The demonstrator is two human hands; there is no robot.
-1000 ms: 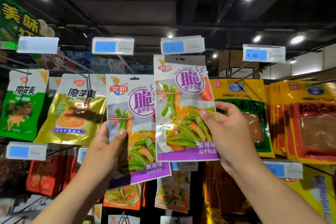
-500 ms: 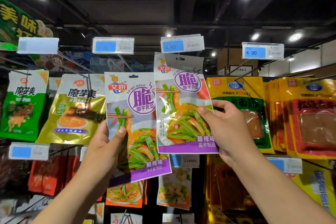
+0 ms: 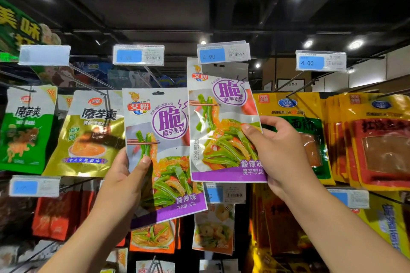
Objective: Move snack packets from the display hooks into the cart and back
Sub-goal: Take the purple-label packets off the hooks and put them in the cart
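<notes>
Two matching white-and-purple snack packets with green vegetables printed on them are held up in front of the display hooks. My left hand [image 3: 124,182] grips the lower packet [image 3: 164,146] by its left edge, thumb across the front. The higher packet [image 3: 221,122] is pinched at its right edge by my right hand [image 3: 281,153]; its top reaches behind the 4.90 price tag [image 3: 224,52], at the hook there. Whether its hang hole is on the hook is hidden. No cart is in view.
Green [image 3: 24,128] and gold [image 3: 88,133] packets hang at the left, yellow-and-red packets [image 3: 377,139] at the right. More price tags [image 3: 138,55] sit on hook ends above. Lower rows of orange packets [image 3: 153,237] hang beneath.
Both hands and their packets have barely shifted; the right packet sits slightly higher against the 4.90 tag than a second ago.
</notes>
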